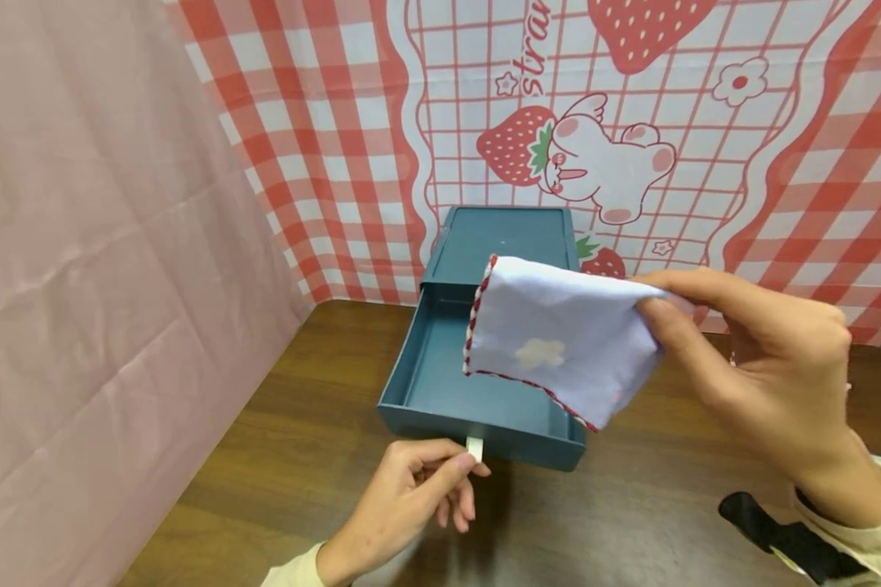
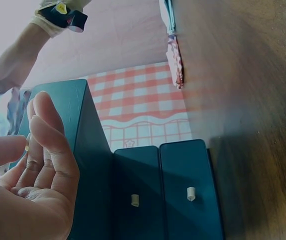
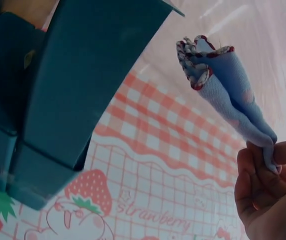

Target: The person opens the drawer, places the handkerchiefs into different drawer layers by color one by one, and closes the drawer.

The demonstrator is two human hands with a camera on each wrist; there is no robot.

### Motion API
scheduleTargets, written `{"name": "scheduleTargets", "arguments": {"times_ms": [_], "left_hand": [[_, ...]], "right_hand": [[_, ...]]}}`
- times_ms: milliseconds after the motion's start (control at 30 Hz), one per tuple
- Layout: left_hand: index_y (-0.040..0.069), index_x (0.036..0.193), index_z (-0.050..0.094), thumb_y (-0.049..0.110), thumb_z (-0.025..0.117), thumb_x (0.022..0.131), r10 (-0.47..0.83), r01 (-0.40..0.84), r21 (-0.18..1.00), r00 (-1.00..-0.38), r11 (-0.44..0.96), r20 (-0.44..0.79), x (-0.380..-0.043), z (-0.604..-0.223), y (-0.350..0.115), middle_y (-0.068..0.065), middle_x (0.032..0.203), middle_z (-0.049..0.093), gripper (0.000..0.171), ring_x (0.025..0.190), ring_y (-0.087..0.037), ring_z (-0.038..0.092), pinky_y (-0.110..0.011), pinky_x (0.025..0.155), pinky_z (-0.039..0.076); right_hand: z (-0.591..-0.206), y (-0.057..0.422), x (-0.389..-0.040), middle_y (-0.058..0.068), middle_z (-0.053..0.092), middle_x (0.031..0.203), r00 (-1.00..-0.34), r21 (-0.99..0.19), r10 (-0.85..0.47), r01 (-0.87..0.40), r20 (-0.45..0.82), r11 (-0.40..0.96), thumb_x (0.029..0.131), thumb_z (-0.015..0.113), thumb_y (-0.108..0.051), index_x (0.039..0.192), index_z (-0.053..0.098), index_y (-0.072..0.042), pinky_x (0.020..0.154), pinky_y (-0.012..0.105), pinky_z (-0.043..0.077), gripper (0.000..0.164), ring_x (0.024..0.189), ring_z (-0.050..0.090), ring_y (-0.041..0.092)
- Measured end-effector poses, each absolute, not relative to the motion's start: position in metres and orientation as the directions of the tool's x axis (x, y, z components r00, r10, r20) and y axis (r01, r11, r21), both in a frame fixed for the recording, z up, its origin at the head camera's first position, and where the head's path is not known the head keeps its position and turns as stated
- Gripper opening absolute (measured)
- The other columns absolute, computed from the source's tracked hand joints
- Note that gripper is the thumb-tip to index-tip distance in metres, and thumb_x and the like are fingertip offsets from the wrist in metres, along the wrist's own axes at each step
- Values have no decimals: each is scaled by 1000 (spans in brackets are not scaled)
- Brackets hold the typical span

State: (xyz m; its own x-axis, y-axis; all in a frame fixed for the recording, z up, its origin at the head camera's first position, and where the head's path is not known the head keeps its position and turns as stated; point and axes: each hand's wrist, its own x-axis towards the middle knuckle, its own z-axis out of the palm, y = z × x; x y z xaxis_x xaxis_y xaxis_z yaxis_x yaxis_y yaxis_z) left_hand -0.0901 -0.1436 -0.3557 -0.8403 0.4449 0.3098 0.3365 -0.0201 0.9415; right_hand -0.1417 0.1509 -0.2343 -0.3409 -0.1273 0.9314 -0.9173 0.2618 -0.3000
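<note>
A dark teal drawer cabinet (image 1: pixel 510 236) stands on the table, and its top drawer (image 1: pixel 440 367) is pulled out. Bare floor shows inside that drawer. My left hand (image 1: pixel 404 501) pinches the drawer's small white pull tab (image 1: pixel 475 448) between thumb and fingers. Above the drawer's right side, my right hand (image 1: pixel 785 367) holds a folded pale blue cloth (image 1: pixel 551 326) by one corner. The cloth has a red-and-white braided edge and a cream flower patch. In the right wrist view the cloth (image 3: pixel 228 95) hangs in folds from the pinching fingers.
Two closed drawers with white pulls, the nearer one a teal drawer front (image 2: pixel 138 180), sit below the pulled-out one. Behind the cabinet hangs a red checked strawberry fabric (image 1: pixel 352 147), with a pink curtain (image 1: pixel 117 244) at left. The tabletop (image 1: pixel 279 473) is brown wood.
</note>
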Motion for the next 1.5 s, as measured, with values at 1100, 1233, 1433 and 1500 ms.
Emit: {"name": "scheduleTargets", "arguments": {"times_ms": [1100, 1233, 1433, 1500], "left_hand": [[9, 100, 71, 16, 53, 105, 432, 341, 940, -848, 0, 308, -88, -357, -146, -10, 68, 67, 20, 54, -11, 63, -32, 41, 50], [10, 100, 71, 16, 53, 105, 432, 342, 940, -848, 7, 306, -87, -356, -147, -9, 68, 67, 19, 54, -11, 63, -33, 41, 50], [10, 101, 71, 14, 53, 105, 431, 350, 937, -845, -1, 316, -88, -357, -146, -9, 67, 67, 19, 54, -11, 64, -32, 41, 50], [9, 101, 71, 15, 52, 105, 434, 347, 938, -845, 0, 313, -88, -357, -146, -9, 68, 67, 20, 54, -11, 64, -32, 41, 50]], "right_hand": [[-266, 93, -146, 7, 73, 90, -412, -330, -210, -882, 887, 335, 88, 72, -2, 102, 75, -2, 74, 18, 44, 15, 80, 58, 11], [-268, 91, -148, 5, 73, 89, -436, -342, -233, -871, 869, 353, 81, 73, 8, 102, 75, -3, 74, 20, 42, 23, 81, 59, 12], [-272, 94, -156, 5, 73, 87, -450, -335, -238, -853, 861, 400, 79, 74, 9, 100, 76, -3, 75, 22, 43, 25, 81, 59, 15], [-274, 95, -159, 3, 74, 89, -454, -334, -233, -847, 860, 414, 79, 75, 9, 101, 76, -4, 77, 22, 43, 26, 82, 60, 15]]}}
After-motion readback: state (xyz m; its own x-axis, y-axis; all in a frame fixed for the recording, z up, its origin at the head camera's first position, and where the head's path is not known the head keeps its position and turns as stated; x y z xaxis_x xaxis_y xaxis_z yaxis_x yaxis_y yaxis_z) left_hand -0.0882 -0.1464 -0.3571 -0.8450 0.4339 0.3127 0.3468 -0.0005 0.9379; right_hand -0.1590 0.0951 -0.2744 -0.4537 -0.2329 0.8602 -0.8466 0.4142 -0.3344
